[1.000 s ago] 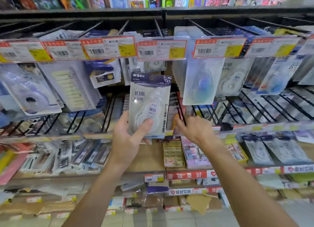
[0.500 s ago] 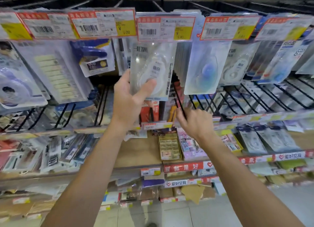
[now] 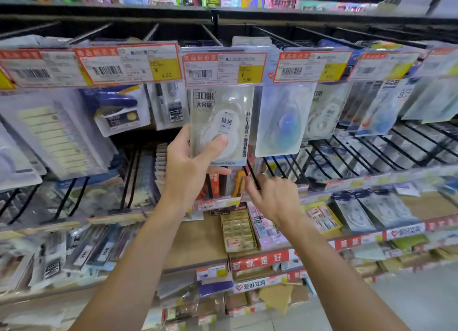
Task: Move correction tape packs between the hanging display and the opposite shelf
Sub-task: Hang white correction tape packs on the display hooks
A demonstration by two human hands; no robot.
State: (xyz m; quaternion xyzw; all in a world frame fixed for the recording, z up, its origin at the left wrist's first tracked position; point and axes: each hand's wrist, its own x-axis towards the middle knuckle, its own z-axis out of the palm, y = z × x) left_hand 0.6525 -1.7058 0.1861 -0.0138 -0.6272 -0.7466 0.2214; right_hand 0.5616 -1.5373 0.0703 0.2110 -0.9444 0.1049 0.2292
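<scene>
Left hand (image 3: 189, 168) holding a correction tape pack (image 3: 221, 125) under the price tag (image 3: 224, 66).
I see glossy clear blister, thumb pressed on front; right hand (image 3: 272, 199) hovers below, fingers seemingly loose, grasping nothing.

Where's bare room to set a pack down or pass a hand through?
One bare patch: the wooden shelf between the ink packs and the eraser box. The hook row is crowded: left hand holds the correction tape pack under the price tag, tight against the blue pack.

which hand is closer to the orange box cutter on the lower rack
Right. The right hand has fingertips just beside the orange box cutter; the left hand is above it, holding the correction tape pack.
</scene>
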